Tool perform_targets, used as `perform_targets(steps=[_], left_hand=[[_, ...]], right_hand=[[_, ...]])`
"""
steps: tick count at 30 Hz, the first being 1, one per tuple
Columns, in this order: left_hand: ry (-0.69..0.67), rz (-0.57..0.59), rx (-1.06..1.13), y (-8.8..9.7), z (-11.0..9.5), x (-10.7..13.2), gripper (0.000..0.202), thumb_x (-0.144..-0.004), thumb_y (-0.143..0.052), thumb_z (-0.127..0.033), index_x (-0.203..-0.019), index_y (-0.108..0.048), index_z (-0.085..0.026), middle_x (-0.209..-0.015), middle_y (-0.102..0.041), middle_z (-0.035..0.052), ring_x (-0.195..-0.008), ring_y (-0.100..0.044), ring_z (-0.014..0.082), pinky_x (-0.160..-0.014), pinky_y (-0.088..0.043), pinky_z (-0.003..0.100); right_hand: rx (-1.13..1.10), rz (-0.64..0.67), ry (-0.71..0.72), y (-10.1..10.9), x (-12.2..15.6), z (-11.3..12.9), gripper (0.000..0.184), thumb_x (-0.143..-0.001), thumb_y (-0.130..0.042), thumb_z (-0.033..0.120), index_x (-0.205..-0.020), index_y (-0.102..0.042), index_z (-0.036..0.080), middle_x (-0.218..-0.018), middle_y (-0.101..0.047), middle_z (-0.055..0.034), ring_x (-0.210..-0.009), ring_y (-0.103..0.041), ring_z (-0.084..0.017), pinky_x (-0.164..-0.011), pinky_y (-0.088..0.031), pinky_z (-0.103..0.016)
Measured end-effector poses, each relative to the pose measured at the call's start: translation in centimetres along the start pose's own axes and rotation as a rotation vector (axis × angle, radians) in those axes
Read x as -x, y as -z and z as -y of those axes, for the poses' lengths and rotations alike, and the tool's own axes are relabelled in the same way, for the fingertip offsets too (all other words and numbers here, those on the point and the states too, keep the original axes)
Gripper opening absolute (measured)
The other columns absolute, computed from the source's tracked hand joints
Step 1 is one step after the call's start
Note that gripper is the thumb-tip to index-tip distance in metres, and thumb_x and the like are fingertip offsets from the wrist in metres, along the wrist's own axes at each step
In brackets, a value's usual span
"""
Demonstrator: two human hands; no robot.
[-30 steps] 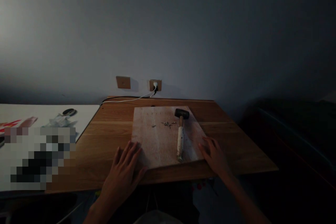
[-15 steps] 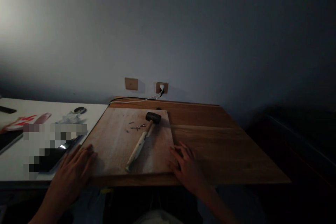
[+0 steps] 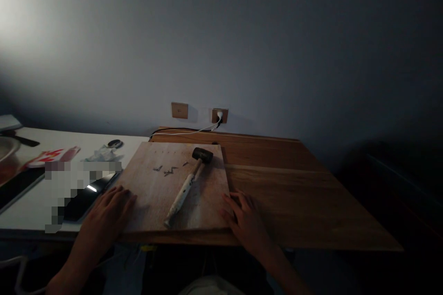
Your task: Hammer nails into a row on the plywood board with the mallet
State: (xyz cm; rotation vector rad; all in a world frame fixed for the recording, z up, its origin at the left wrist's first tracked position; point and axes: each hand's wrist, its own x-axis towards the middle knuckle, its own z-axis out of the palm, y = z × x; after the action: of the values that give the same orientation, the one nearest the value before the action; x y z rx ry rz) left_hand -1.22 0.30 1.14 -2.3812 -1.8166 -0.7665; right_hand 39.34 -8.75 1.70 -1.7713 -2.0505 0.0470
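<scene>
A pale wooden board (image 3: 145, 212) lies between my hands. My left hand (image 3: 112, 207) rests palm down at its left edge, with the fingers stretched out. At the right edge, my right hand (image 3: 244, 214) touches the board, fingers apart and holding nothing. A mallet (image 3: 182, 196) with a black head and a worn, white-covered handle lies slantwise on the board, apart from both hands. Left of its head are several loose small metal pieces (image 3: 168, 172), which look like nails or screws. A row of tiny marks (image 3: 162, 152) shows near the board's far edge; holes or nails, I cannot tell.
The board sits on a brown wooden table (image 3: 294, 207). On the left, a white table (image 3: 134, 145) carries a dark flat device (image 3: 79, 205), a red-and-white packet (image 3: 55, 156), crumpled plastic (image 3: 104, 153) and a roll of tape (image 3: 115, 143). Cords run to a wall socket (image 3: 219, 115).
The loose metal pieces have shifted left on the board and are spread differently. The view has turned slightly left. Both hands stay at the board's edges, and the mallet lies nearly as before.
</scene>
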Motion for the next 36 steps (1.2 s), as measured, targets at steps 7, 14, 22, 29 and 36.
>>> perform_targets(steps=[7,14,22,29,36], left_hand=[[0.197,0.051,0.075,0.8,-0.4,-0.4,0.049,-0.088,-0.046,-0.057,-0.104,-0.074,-0.021,-0.122,-0.074,0.0132,-0.124,-0.063,0.0372,-0.107,-0.051,0.054],[0.208,0.096,0.120,1.2,-3.6,0.1,0.049,-0.088,-0.051,-0.061,-0.106,-0.076,-0.023,-0.117,-0.076,0.0092,-0.106,-0.072,0.0311,-0.092,-0.060,0.042],[-0.168,0.129,0.163,-1.4,-8.8,2.5,0.035,-0.097,-0.048,-0.041,-0.117,-0.072,-0.024,-0.112,-0.078,0.0067,-0.097,-0.071,0.0250,-0.083,-0.061,0.035],[-0.395,0.166,0.056,-2.9,-12.9,-1.0,0.037,-0.101,-0.047,-0.037,-0.130,-0.063,-0.021,-0.141,-0.063,0.0124,-0.135,-0.054,0.0327,-0.105,-0.052,0.049],[-0.634,0.404,0.147,-7.6,-17.7,-5.9,0.072,-0.103,-0.045,-0.051,-0.162,-0.022,-0.018,-0.168,-0.021,0.0171,-0.157,-0.014,0.0317,-0.125,-0.026,0.053]], right_hand=[[0.040,-0.025,0.016,0.6,-0.5,0.3,0.033,-0.099,-0.061,0.037,-0.128,-0.071,0.025,-0.136,-0.061,-0.0143,-0.128,-0.056,-0.033,-0.108,-0.048,-0.054],[0.089,-0.077,0.024,1.9,0.5,-2.1,0.027,-0.099,-0.060,0.037,-0.117,-0.076,0.024,-0.136,-0.061,-0.0126,-0.128,-0.056,-0.032,-0.109,-0.049,-0.052],[0.155,-0.141,-0.067,5.0,4.1,-9.1,0.038,-0.104,-0.048,0.044,-0.099,-0.079,0.024,-0.129,-0.065,-0.0109,-0.120,-0.060,-0.031,-0.105,-0.050,-0.051],[-0.067,-0.104,-0.240,5.9,1.4,-8.2,0.039,-0.102,-0.044,0.049,-0.113,-0.070,0.022,-0.111,-0.067,-0.0124,-0.086,-0.069,-0.024,-0.081,-0.057,-0.040],[-0.159,0.211,-0.151,4.4,-4.9,-4.3,0.047,-0.100,-0.052,0.049,-0.140,-0.061,0.028,-0.076,-0.072,-0.0045,-0.075,-0.070,-0.024,-0.071,-0.049,-0.032]])
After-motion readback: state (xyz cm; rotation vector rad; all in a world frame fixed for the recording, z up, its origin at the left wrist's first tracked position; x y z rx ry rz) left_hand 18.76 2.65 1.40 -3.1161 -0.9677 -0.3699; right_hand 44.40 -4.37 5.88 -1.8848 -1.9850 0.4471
